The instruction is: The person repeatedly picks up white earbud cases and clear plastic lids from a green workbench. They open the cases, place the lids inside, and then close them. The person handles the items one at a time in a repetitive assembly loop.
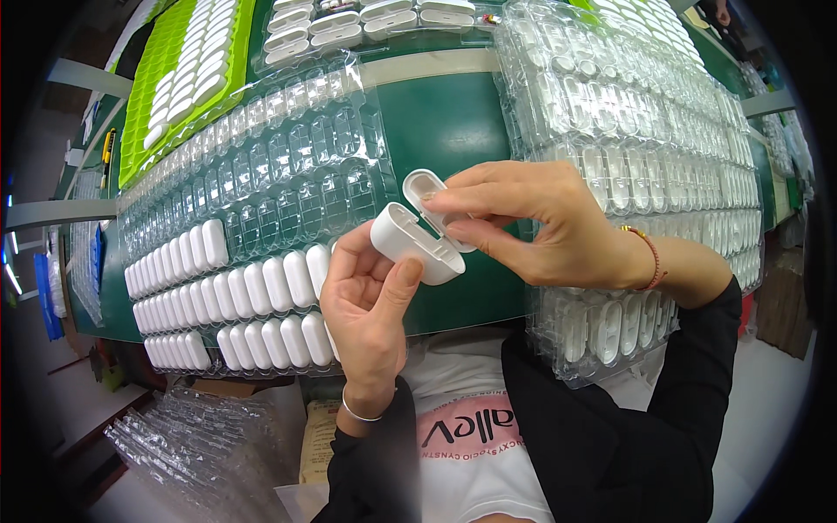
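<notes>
Over the green table [449, 105], my left hand [362, 314] grips the white shell of an earbud charging case [405, 240], thumb on its front and its hollow mouth facing up and to the right. The fingers and thumb of my right hand [558, 222] pinch the case's white lid [422, 185], which is tilted back so its inside shows. The lid sits right behind the mouth; whether a hinge joins the two, I cannot tell. The right fingers hide much of the lid.
At left, a clear plastic tray [261, 174] holds rows of closed white cases [257, 288]. Clear trays of open white parts [628, 179] are stacked at right. A lime-green tray [139, 131] with white pieces stands far left. Opened cases [336, 30] lie in a tray at the back.
</notes>
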`<state>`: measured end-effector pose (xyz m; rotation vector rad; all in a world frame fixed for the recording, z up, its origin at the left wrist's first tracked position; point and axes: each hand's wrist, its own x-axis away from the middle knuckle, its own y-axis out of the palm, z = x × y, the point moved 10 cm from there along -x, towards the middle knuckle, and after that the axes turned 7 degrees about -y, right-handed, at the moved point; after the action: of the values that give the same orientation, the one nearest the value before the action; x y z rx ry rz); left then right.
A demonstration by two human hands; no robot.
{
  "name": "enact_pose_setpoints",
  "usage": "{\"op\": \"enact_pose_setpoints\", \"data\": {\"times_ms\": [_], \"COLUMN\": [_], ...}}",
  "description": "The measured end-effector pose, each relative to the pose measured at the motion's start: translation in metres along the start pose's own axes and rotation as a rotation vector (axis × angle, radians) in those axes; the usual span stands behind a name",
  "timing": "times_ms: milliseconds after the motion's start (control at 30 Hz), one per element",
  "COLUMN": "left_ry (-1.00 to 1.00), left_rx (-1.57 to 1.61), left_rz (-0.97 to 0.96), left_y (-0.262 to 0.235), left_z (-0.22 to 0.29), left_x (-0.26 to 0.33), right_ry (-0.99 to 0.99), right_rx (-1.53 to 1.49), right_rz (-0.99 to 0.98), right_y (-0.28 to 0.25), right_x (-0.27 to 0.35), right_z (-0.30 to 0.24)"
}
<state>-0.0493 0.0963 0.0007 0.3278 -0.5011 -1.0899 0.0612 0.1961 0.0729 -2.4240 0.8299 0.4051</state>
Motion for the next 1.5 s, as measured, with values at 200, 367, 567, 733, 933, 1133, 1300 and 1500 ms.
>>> {"op": "enact_pose_setpoints", "data": {"times_ms": [200,367,567,733,933,1133,1300,1500], "left_ry": [0.014,0.014,0.078,0.047,0.005,0.051,0.1,0.172], "left_rx": [-0.002,-0.014,-0.063,0.128,0.149,0.104,0.153,0.071], "left_rz": [-0.008,0.015,0.009,-0.074,-0.056,0.011,0.076,0.174], "left_y": [0.002,0.004,0.003,0.007,0.006,-0.003,-0.017,-0.021], "left_z": [0.001,-0.001,-0.001,-0.01,-0.013,-0.003,0.008,0.028], "left_x": [0.0,-0.002,-0.001,0.001,0.001,0.004,0.004,0.0], "right_ry": [-0.075,-0.113,-0.111,-0.083,-0.048,-0.149,0.163,0.06], "right_rx": [0.055,0.136,0.247,0.122,0.057,0.065,-0.112,-0.082], "right_rz": [0.014,0.015,-0.046,-0.012,-0.005,-0.003,-0.261,-0.217], "right_y": [0.0,0.001,0.004,-0.002,0.0,-0.005,0.034,0.031], "right_x": [0.0,0.002,0.005,0.004,0.005,-0.007,-0.004,-0.05], "right_z": [-0.006,-0.008,-0.013,-0.01,-0.005,-0.021,-0.003,0.006]}}
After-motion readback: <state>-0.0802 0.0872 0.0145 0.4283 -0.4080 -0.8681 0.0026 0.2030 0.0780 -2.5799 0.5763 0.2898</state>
